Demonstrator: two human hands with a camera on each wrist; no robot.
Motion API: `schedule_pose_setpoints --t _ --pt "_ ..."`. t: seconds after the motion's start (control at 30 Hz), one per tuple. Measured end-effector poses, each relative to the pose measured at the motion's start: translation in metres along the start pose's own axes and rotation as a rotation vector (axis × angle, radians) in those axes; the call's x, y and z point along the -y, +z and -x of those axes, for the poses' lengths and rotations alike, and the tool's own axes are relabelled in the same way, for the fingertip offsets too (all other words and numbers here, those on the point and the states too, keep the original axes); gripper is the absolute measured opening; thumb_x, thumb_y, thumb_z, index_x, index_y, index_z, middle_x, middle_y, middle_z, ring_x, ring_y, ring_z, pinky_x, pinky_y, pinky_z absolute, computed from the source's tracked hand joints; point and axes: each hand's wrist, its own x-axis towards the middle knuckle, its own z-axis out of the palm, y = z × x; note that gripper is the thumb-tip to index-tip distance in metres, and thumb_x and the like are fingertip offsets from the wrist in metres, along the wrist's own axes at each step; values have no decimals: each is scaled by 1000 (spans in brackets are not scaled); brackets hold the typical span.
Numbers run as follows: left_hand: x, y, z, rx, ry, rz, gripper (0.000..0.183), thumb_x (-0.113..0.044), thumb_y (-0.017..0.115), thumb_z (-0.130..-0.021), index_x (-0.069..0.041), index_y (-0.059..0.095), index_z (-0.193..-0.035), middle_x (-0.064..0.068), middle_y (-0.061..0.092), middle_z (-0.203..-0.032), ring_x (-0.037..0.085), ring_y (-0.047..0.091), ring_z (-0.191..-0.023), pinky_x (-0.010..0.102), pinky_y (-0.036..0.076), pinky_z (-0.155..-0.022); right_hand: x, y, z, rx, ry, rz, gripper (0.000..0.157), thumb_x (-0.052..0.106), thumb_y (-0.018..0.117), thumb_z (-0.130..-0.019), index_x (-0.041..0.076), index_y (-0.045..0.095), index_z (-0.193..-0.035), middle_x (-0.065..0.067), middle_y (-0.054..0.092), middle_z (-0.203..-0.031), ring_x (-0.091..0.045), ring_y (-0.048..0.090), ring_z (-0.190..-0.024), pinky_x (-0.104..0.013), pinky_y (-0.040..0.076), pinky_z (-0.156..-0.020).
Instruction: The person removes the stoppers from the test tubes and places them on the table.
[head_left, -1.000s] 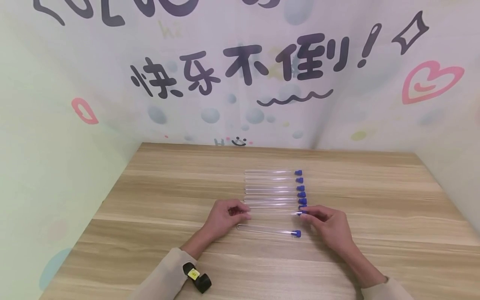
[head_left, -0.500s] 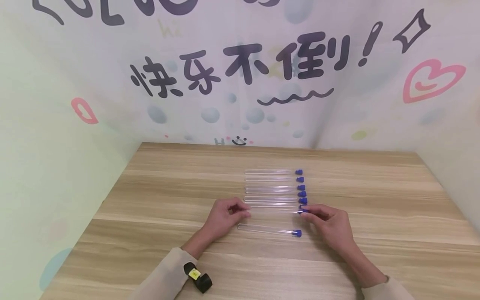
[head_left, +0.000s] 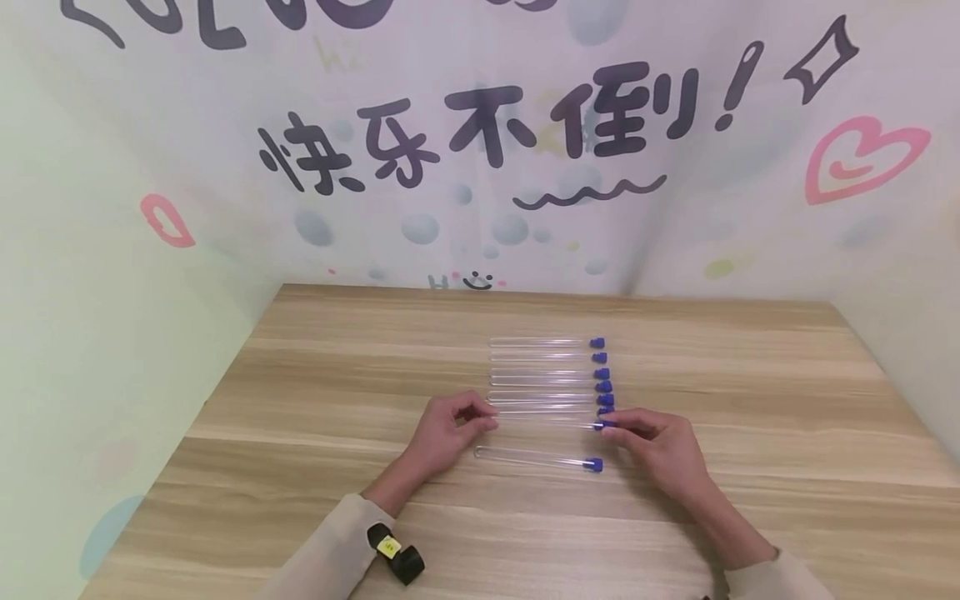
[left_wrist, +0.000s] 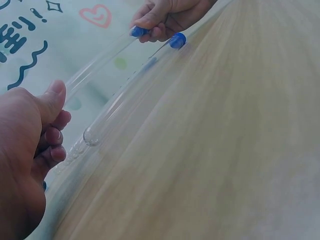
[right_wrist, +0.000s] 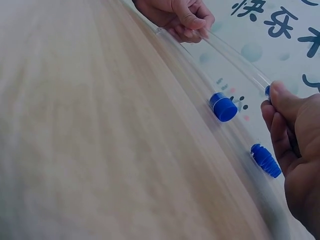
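Observation:
Both hands hold one clear test tube level above the table. My left hand pinches its rounded end between thumb and fingers. At the other end my right hand pinches the blue cap, which is partly covered by the fingertips. Nearer the person, a single capped test tube lies slightly slanted on the table, its blue cap to the right. Beyond the held tube, several capped test tubes lie side by side in a row, blue caps all pointing right.
A wood-grain table spreads under everything. Behind it hangs a white printed cloth with dark lettering and hearts. A black strap with a yellow label sits at the left sleeve.
Almost nothing moves. Both hands keep their pinch on the test tube in about the same spot, and the tubes on the table stay where they were.

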Motion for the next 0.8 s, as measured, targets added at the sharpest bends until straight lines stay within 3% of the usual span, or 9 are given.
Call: schedule_pose_setpoints --t 0.53,0.67,0.8 --pt "1 1 0 -11 10 -6 8 -6 73 -83 -1 70 -88 3 68 -81 11 56 -70 25 47 -63 0 -3 -2 35 35 -17 20 28 78 -79 16 76 -94 5 72 -93 -11 66 -89 -23 52 -73" --pt "-14 0 0 -1 -2 -11 7 0 72 -82 4 69 -88 9 68 -81 15 57 -71 26 47 -63 -1 -4 -4 52 28 -31 19 25 78 -80 14 76 -95 4 72 -93 -12 66 -90 -23 52 -75" --pt "-11 -5 0 -16 -6 -28 7 -3 71 -84 2 69 -89 8 69 -84 15 59 -75 26 48 -67 -5 -13 -5 61 70 -32 26 29 76 -82 11 74 -100 1 72 -96 -10 65 -92 -21 49 -77"
